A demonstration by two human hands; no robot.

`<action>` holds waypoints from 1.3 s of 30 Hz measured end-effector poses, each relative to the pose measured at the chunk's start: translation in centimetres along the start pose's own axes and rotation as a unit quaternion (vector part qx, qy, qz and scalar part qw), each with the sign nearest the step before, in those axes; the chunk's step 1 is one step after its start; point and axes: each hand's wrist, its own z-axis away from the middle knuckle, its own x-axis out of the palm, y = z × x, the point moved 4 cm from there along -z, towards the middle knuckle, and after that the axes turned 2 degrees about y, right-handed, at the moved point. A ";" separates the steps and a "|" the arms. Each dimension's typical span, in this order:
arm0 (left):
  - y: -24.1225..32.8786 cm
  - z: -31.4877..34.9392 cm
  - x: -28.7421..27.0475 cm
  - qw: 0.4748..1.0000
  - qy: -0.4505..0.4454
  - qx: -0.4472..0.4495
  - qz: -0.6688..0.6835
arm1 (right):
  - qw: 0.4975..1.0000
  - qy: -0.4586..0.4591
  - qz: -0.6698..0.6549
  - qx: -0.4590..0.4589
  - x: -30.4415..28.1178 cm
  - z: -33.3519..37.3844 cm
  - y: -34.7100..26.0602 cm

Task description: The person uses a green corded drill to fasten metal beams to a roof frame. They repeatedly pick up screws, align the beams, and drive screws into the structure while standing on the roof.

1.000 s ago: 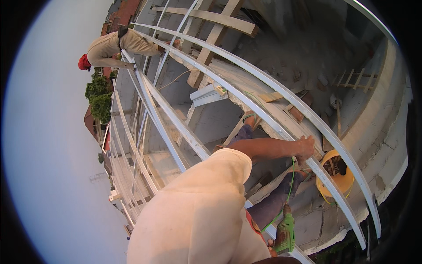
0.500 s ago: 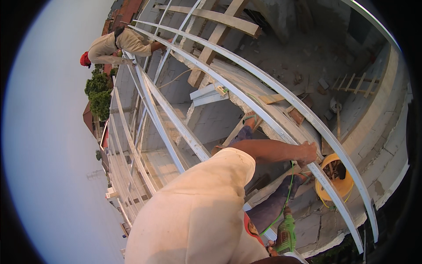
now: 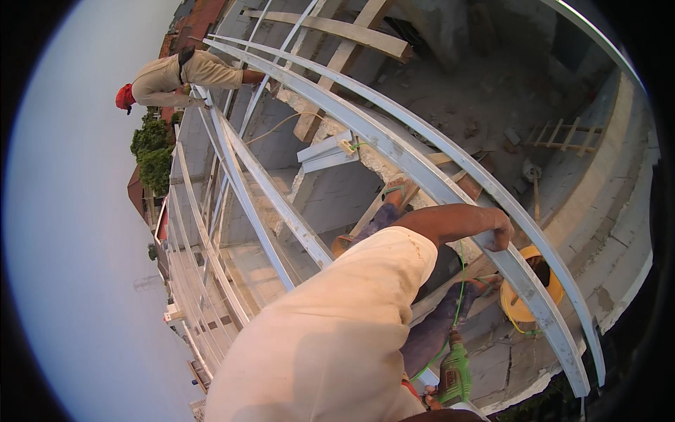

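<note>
A long silvery metal channel (image 3: 529, 285) runs in a curve from the upper left to the lower right. My left hand (image 3: 501, 231) is on it, fingers bent down over its far side. Low in the picture is a green power drill (image 3: 455, 371) with a green cord. Fingers of my right hand (image 3: 431, 398) show against its lower part; the rest of that hand is hidden. A second metal channel (image 3: 517, 197) lies just beyond the first one. My feet, in sandals, stand on narrow supports below.
A yellow bucket (image 3: 519, 304) stands under the channels at right. A co-worker in a red cap (image 3: 124, 97) bends over the frame's far end. Wooden planks (image 3: 351, 42) cross broken block walls, with a deep drop to a rubble floor. A short channel piece (image 3: 328, 153) sits near the middle.
The channel under my left hand has turned, and its broad face now shows. My left hand has shifted slightly up, with its fingers hanging over the channel. The drill stays low in view.
</note>
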 end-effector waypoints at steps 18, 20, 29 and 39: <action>3.3 10.4 2.2 0.875 0.440 0.113 -0.166 | 0.997 0.049 0.048 -0.035 -0.5 5.0 -0.9; 4.2 10.9 3.0 0.899 0.394 0.050 -0.187 | 0.997 0.041 0.015 -0.058 0.6 5.1 -1.8; 2.7 6.3 5.3 0.834 0.444 0.057 -0.322 | 0.998 0.027 -0.038 -0.042 1.1 5.5 0.4; 5.7 8.2 5.5 0.945 0.290 0.033 -0.148 | 0.995 0.038 -0.036 -0.080 -1.0 6.0 -1.1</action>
